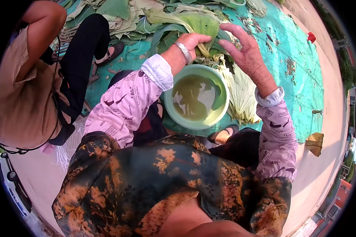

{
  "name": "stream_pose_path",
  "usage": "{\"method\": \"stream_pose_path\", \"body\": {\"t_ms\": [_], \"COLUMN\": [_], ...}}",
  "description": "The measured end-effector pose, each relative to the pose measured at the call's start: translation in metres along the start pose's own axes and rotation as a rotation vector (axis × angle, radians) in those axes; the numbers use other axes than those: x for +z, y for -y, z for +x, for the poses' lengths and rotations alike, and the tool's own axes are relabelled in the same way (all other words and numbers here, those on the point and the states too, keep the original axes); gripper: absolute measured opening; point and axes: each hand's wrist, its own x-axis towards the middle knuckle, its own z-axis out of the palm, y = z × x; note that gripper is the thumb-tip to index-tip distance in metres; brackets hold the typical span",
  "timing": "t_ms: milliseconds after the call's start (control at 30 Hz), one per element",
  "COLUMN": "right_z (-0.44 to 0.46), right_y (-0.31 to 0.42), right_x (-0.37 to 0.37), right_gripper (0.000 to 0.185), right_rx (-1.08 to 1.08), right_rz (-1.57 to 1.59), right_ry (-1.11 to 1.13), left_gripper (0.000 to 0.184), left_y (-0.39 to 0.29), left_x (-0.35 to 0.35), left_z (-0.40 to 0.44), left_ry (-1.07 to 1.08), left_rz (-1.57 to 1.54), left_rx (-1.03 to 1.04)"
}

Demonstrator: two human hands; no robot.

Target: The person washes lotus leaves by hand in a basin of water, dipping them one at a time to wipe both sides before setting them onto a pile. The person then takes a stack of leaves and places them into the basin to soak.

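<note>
Tarp: teal sheet (300, 79), widest from 1 to 3 o'clock of the basin.
Co-worker: a seated person (27, 91) at 9 o'clock, tan top, dark trousers.
Leaf pile: large flattened leaves (124, 25), 10 to 12 o'clock.
Sleeves: pink covers; the left sleeve (120, 102), at 9 o'clock, reads "85" and "AIR" — the right sleeve (279, 138), at 4 o'clock, also shows "AIR". Both bear dark tick-shaped marks.
Basin: pale green bowl (168, 100) of cloudy liquid.
Pale leaves: a ribbed, fanned bundle (241, 96) at 3 o'clock.
Green leaf: a broad leaf (205, 28) at 12 o'clock, beyond the rim — the hands are beside it.
Right hand: this hand (247, 51) is near 1:30, fingers spread and curved.
Left hand: this hand (189, 42) is just before 12, index finger extended; cannot tell whether it pinches the leaf.
Bracelet: silvery band (183, 52), left wrist.
</note>
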Motion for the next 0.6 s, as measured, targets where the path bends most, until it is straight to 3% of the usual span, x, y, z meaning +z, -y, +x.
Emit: {"method": "stream_pose_path", "body": {"t_ms": [67, 167, 267, 300, 400, 433, 533, 600], "right_z": [-0.007, -0.014, -0.016, -0.020, -0.019, -0.022, -0.022, -0.017], "right_y": [0.012, 0.025, 0.027, 0.025, 0.023, 0.013, -0.005, 0.000], "right_x": [0.010, 0.025, 0.031, 0.034, 0.027, 0.029, 0.022, 0.016], "right_gripper": [0.040, 0.041, 0.037, 0.030, 0.026, 0.021, 0.021, 0.017], "right_rx": [0.208, 0.048, 0.383, 0.302, 0.540, 0.474, 0.684, 0.814], "right_rz": [0.054, -0.185, -0.173, -0.205, -0.014, 0.075, 0.543, 0.752], "right_ry": [0.137, 0.064, 0.207, 0.138, 0.203, 0.098, 0.052, -0.056], "left_gripper": [0.022, 0.026, 0.035, 0.043, 0.045, 0.047, 0.045, 0.035], "left_y": [0.005, 0.011, 0.007, 0.012, 0.021, 0.026, 0.023, 0.021], "left_x": [-0.005, -0.004, 0.010, 0.007, 0.004, -0.002, -0.005, -0.001], "left_z": [0.009, 0.013, -0.003, 0.004, 0.014, 0.024, 0.016, 0.005], "left_ry": [0.099, 0.168, 0.119, 0.164, 0.153, 0.119, 0.141, 0.209], "left_rz": [-0.007, -0.050, -0.124, -0.105, -0.060, -0.028, 0.032, 0.073], "left_rx": [0.009, 0.014, -0.023, 0.045, 0.033, 0.049, -0.015, 0.009]}}
